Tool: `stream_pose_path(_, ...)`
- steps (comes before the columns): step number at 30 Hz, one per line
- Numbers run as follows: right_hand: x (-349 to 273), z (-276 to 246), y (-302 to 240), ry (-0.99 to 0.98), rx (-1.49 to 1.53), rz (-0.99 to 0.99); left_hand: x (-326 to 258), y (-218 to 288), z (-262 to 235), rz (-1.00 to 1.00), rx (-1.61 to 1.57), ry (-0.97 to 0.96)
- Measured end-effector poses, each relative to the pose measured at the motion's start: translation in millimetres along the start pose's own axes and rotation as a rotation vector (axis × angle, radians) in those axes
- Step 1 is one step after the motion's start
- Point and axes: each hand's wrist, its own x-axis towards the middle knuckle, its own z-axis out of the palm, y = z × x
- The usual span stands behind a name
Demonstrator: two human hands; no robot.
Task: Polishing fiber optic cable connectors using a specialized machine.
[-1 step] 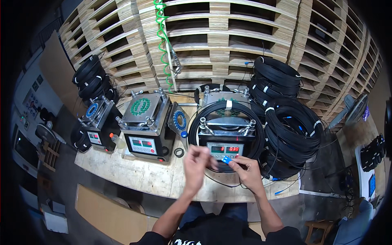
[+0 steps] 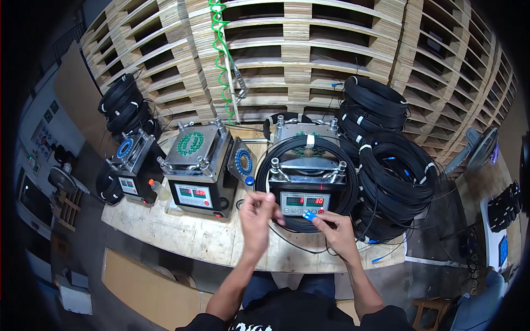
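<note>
Pinched between the thumb and fingers of my right hand (image 2: 338, 234) is a small blue fibre-optic connector (image 2: 309, 215), in front of the right-hand polishing machine (image 2: 305, 199). A large coil of black cable (image 2: 354, 196) surrounds the front of that machine, with a white tie at its top. To the left of the connector and apart from it, my left hand (image 2: 255, 225) is raised with bent fingers. Motion smears those fingers, so whether they hold anything cannot be made out. A small black ring on the bench is partly hidden behind this hand.
Two more polishing machines, one in the middle (image 2: 194, 165) and one at the left (image 2: 132, 171), share the wooden bench (image 2: 182, 231). A capped bottle (image 2: 160, 190) stands between them. Several black cable coils (image 2: 395, 176) are stacked at right. Wooden pallets (image 2: 298, 49) rise behind.
My left hand has shifted slightly left, away from the connector, and now partly covers the black ring. The right hand has barely moved and keeps its pinch. Readouts on the machines differ.
</note>
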Motion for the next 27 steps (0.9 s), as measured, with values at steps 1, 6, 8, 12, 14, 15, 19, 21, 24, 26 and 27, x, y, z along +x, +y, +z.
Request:
stream_pose_path(1,-3,-3,4,0.024,-0.023,0.079,9,8,-7,0.053,0.013,0.014)
stream_pose_path(6,-5,1,4,-0.049,0.009,0.068,5,7,-13,-0.175,0.202,-0.344)
stream_pose_path(8,-5,1,1,-0.049,0.010,0.091,2,9,-11,-0.213,0.218,-0.366)
stream_pose_path(12,-5,-1,2,-0.101,-0.011,0.078,3,13,-10,-0.258,0.327,-0.462)
stream_pose_path(14,-4,-5,3,-0.147,-0.022,0.087,4,14,-12,-0.241,0.401,-0.509)
stream_pose_path(15,-4,-6,3,-0.146,-0.021,0.088,5,14,-14,-0.261,0.414,-0.527)
stream_pose_path(19,-3,-6,-1,-0.201,-0.035,0.126,6,12,-15,-0.264,0.439,-0.547)
stream_pose_path(21,-2,-4,-4,-0.188,-0.051,0.120,3,6,-11,-0.195,0.396,-0.492)
stream_pose_path(24,2,-1,-7,-0.150,-0.112,0.034,-8,-3,-7,-0.045,0.364,-0.381)
stream_pose_path(26,7,-3,-9,-0.192,-0.107,0.007,-13,-5,-6,0.044,0.369,-0.316)
stream_pose_path(27,8,-4,-10,-0.205,-0.106,0.008,-14,-2,-8,0.045,0.369,-0.304)
